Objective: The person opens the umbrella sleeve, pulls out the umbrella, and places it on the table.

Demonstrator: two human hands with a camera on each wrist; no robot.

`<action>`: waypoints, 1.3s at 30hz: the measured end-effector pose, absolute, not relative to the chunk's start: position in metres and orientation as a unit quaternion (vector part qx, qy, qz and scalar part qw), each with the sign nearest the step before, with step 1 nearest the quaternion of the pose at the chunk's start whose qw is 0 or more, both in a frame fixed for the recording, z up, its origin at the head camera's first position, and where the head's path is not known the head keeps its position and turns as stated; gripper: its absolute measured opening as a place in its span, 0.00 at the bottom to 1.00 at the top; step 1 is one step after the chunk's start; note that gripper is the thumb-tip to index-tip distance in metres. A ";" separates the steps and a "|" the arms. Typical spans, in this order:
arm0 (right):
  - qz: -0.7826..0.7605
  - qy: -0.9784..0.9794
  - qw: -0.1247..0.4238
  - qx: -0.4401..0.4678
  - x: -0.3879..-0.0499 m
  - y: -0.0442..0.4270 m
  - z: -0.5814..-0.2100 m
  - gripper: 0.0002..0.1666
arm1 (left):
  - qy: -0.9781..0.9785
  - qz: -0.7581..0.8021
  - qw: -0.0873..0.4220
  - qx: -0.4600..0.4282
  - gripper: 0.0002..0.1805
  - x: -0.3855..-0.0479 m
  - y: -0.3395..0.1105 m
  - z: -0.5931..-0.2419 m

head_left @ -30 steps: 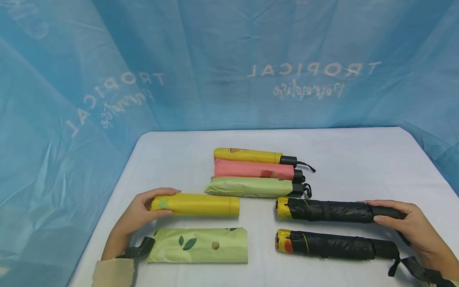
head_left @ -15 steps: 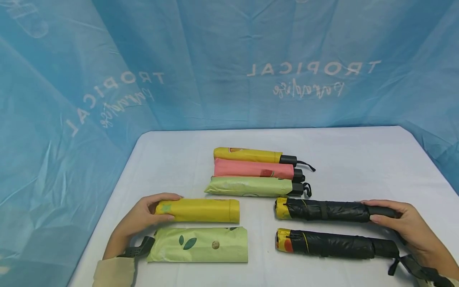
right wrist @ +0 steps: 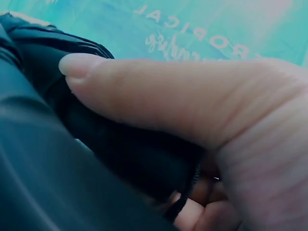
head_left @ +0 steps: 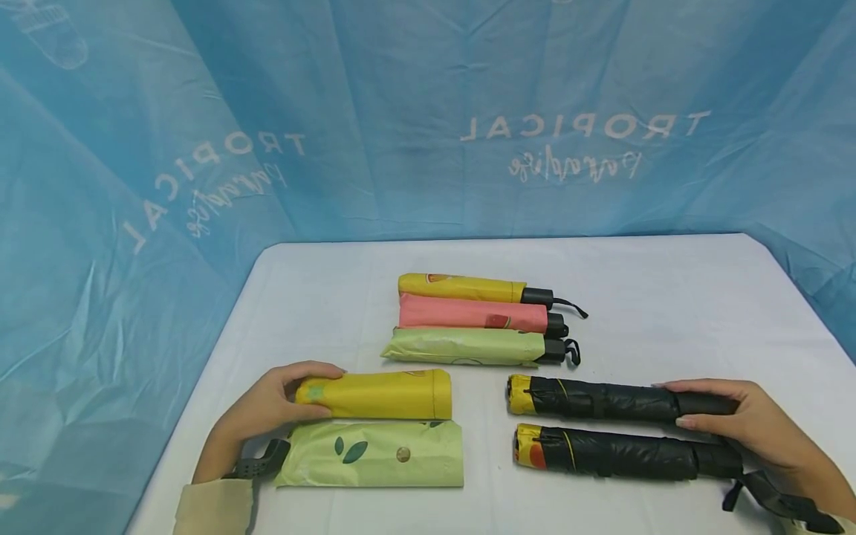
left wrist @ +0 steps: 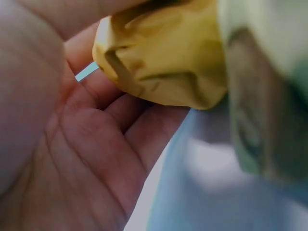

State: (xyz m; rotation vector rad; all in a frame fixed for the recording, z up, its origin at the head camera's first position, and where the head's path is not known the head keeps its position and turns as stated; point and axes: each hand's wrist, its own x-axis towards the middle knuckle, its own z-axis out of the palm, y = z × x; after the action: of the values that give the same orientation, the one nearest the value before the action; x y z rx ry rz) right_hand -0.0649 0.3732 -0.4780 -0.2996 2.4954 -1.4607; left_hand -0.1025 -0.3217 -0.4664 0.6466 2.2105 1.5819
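Note:
My left hand (head_left: 277,401) grips the left end of a yellow umbrella sleeve (head_left: 381,394), thumb on the near side and fingers on the far side. In the left wrist view, the sleeve's crumpled yellow end (left wrist: 163,62) sits within the fingers. Just in front of it lies a pale green umbrella sleeve (head_left: 374,455) with leaf prints. My right hand (head_left: 749,416) holds the black handle end of a folded black umbrella (head_left: 622,400) with a yellow tip; the right wrist view shows the thumb along its dark handle (right wrist: 139,149). A second black umbrella (head_left: 622,454) lies in front of that one.
Farther back, a yellow umbrella (head_left: 461,287), a pink umbrella (head_left: 468,313) and a green umbrella (head_left: 468,346) lie side by side, handles to the right. The white table (head_left: 321,297) has blue printed sheeting (head_left: 414,148) behind it and at its sides.
My left hand has brought the yellow sleeve nearer to me and slightly right, up against the green sleeve. My right hand has shifted the far black umbrella slightly left and nearer.

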 end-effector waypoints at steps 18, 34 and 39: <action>-0.457 0.867 0.145 -0.138 -0.066 0.368 -0.465 0.28 | 0.829 0.489 0.177 0.206 0.34 -0.097 -0.319 -0.453; -0.360 0.905 0.138 -0.178 -0.069 0.368 -0.449 0.33 | 0.877 0.448 -0.004 0.173 0.26 -0.106 -0.328 -0.410; -0.322 0.932 0.059 -0.153 -0.087 0.342 -0.411 0.29 | 0.862 0.465 -0.044 0.197 0.23 -0.121 -0.307 -0.388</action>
State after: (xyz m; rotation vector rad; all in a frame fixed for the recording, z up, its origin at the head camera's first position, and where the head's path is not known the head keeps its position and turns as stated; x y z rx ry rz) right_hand -0.0871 0.3423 -0.4111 -0.4626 2.8234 -0.9767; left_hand -0.1206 -0.3072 -0.3877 0.6356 2.7874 1.5043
